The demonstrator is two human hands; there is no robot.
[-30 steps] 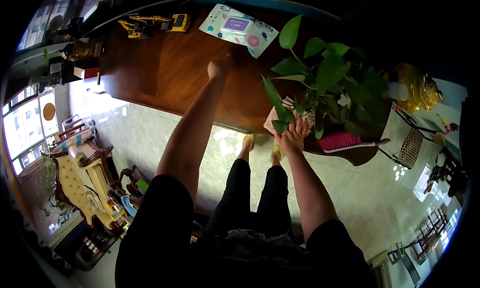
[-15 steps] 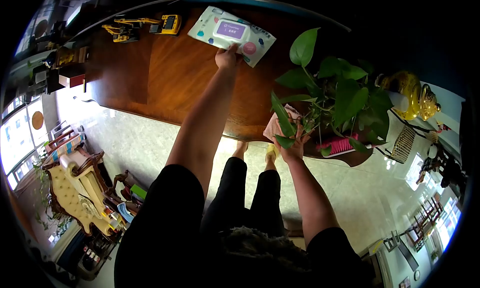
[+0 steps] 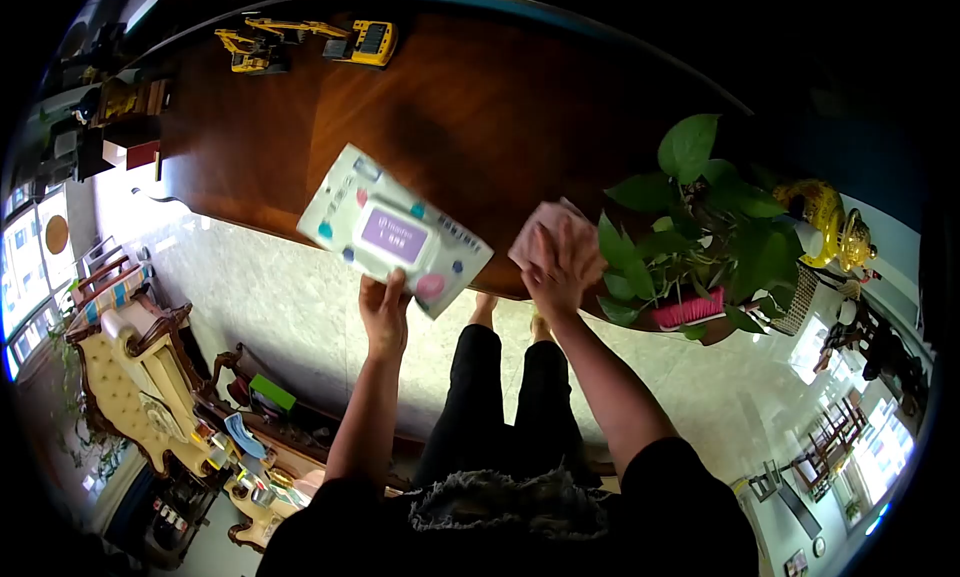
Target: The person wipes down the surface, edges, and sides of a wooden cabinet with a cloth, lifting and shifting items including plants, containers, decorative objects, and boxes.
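Note:
A white wipes packet with a purple label is pinched at its lower edge by my left hand, raised near the table's front edge. My right hand rests with its fingers over a folded pink cloth on the dark wooden table. Just right of that hand stands a leafy green plant. Below its leaves, a pink brush is partly hidden.
Yellow toy excavators stand at the table's back left. A golden ornament is beyond the plant on the right. A tufted cream sofa is on the floor side at left.
My left hand has taken hold of the wipes packet and brought it from the back of the table toward me. My right hand and the cloth have moved left, away from the plant.

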